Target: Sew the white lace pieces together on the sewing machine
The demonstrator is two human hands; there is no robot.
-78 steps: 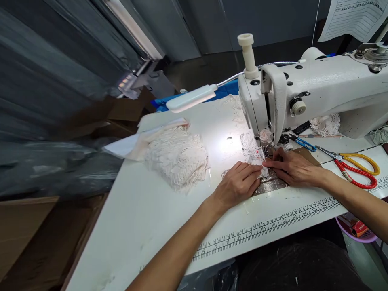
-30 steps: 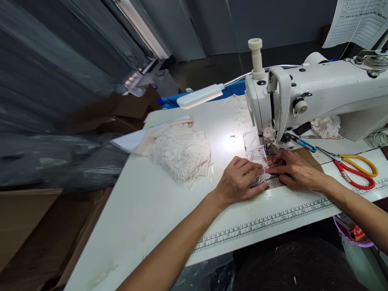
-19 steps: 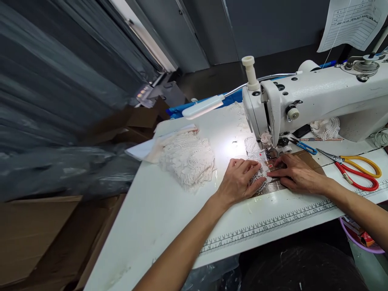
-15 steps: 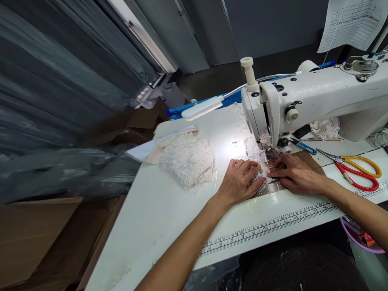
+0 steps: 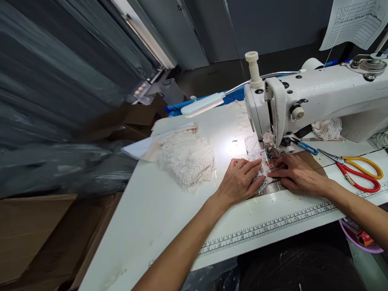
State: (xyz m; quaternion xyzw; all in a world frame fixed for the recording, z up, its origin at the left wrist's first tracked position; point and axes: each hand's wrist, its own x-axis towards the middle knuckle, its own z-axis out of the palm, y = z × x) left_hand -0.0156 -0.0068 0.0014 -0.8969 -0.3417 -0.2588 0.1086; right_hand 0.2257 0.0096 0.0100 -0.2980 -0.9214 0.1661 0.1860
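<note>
A strip of white lace (image 5: 261, 184) lies on the sewing machine's bed, just in front of the presser foot (image 5: 272, 153). My left hand (image 5: 241, 180) rests over its left side, the fingers close together and pressing the lace, the thumb on its near part. From the right, my right hand (image 5: 298, 174) pinches the lace's right edge with bent fingers, the forefinger reaching toward the left thumb. More lace (image 5: 251, 146) spreads behind the left fingertips. Above both hands stands the head of the white sewing machine (image 5: 254, 111). The fingertips partly cover the lace.
A pile of white lace (image 5: 186, 159) sits on the table to the left. Blue thread snips (image 5: 306, 146) and red-and-yellow-handled scissors (image 5: 360, 165) lie right of my right hand. A lamp (image 5: 203, 105) reaches over the table. A printed ruler (image 5: 257, 232) follows the front edge; cardboard boxes (image 5: 36, 234) stand left.
The view has shifted slightly. Both hands keep nearly the same place on the lace, and no clear movement of the lace shows.
</note>
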